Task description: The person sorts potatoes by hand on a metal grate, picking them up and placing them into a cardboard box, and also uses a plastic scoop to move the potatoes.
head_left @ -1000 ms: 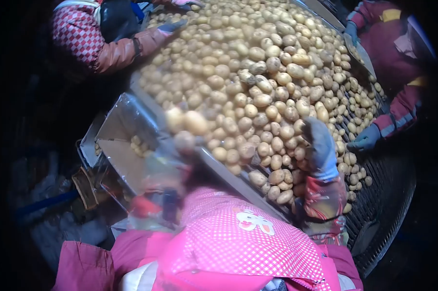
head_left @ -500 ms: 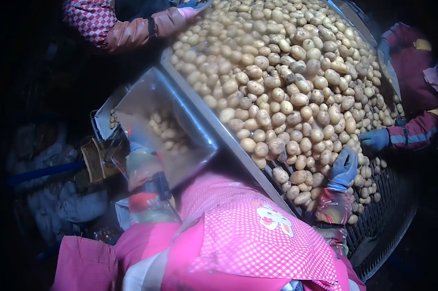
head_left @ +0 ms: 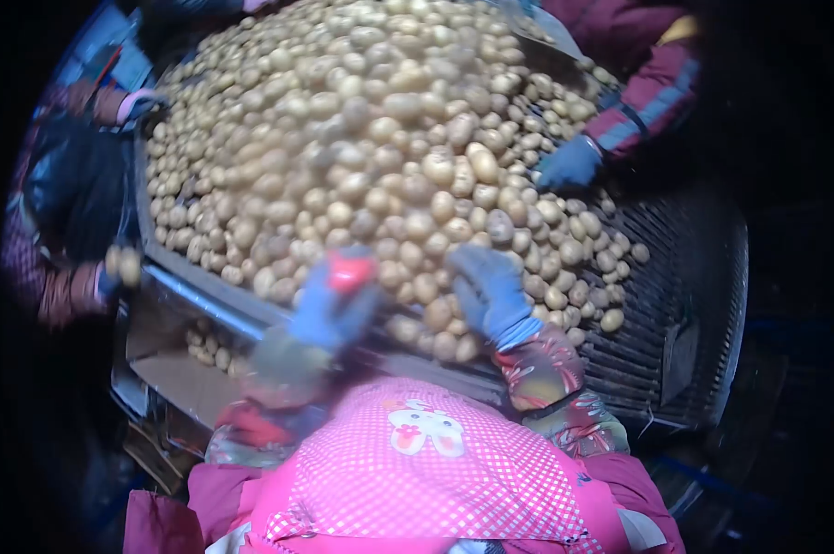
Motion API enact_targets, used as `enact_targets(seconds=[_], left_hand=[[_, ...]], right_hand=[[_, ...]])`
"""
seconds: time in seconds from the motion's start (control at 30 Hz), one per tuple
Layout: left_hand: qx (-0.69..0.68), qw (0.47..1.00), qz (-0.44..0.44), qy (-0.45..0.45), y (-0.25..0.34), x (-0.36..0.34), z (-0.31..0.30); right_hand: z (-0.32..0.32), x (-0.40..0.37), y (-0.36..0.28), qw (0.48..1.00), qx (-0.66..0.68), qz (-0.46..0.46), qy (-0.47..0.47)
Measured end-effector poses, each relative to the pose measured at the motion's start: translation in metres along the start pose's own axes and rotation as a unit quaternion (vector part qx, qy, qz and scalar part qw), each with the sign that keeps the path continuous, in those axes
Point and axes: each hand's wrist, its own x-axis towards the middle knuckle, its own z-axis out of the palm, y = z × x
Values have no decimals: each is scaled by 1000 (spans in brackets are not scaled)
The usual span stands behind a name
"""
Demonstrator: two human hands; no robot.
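My left hand [head_left: 336, 305], in a blue glove, is smeared by motion at the near edge of a big heap of potatoes [head_left: 408, 175]. Something bright red [head_left: 350, 270] shows at its fingers; whether it is held or part of the glove I cannot tell. My right hand [head_left: 492, 294], gloved in blue too, rests on the near side of the heap with its fingers stretched over the potatoes. Both forearms wear patterned sleeves.
The heap lies on a slatted table [head_left: 638, 305] with a metal rim. A box [head_left: 172, 383] with some potatoes stands below the rim at left. Across the heap, a co-worker's gloved hand [head_left: 569, 164] touches potatoes; another person's sleeve [head_left: 71, 295] is at far left, near blurred potatoes.
My view has turned to the left. My left hand has moved from over the box to the heap's near edge; my right hand stays among the potatoes.
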Motion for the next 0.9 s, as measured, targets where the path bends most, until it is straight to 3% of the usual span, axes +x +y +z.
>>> enact_targets(seconds=[0.03,0.07,0.13,0.17,0.2,0.23,0.27,0.3,0.33,0.37,0.43,0.53,0.63,0.67,0.73,0.83,0.87,0.9], left_hand=[[26,988,127,-86,4,18,21],[-12,974,133,-183,7,26,43],[-118,954,133,-243,34,41,63],[-175,936,120,-281,60,49,51],[-222,916,101,-318,66,54,51],[-170,943,89,-271,16,18,72],[-177,951,49,-250,6,7,78],[-184,956,11,-228,1,1,81],[-189,960,-26,-203,-1,1,81],[-179,949,-83,-244,20,13,67],[-224,940,-120,-229,6,6,74],[-349,885,-215,-219,0,0,77],[-418,829,-315,-195,31,10,53],[-432,811,-348,-187,44,11,47],[-343,845,-330,-244,10,3,66],[-259,928,-156,-218,4,-3,63],[-245,946,-67,-203,7,-2,66],[-216,948,-40,-230,-3,-1,68]], right_hand=[[-2,-10,-3,999,20,-24,-18],[-5,-26,-5,998,51,14,-42],[-8,-50,-11,987,110,80,-87],[-27,-51,-23,987,123,45,-89],[-35,-51,-18,988,114,75,-67],[-46,-46,-12,988,107,106,-44],[-54,-38,-4,985,103,135,-23],[-59,-22,9,993,65,96,33],[-61,-3,24,997,15,63,31],[-62,17,37,999,-34,30,30],[-52,65,45,986,-156,-18,53],[-26,122,55,965,-247,-20,-84],[-33,164,28,908,-277,126,-289],[-32,162,29,909,-269,135,-287],[-33,153,36,910,-257,158,-283],[-31,117,32,935,-257,133,-206],[-24,90,27,945,-285,89,-133],[-16,77,28,947,-284,99,-114]])
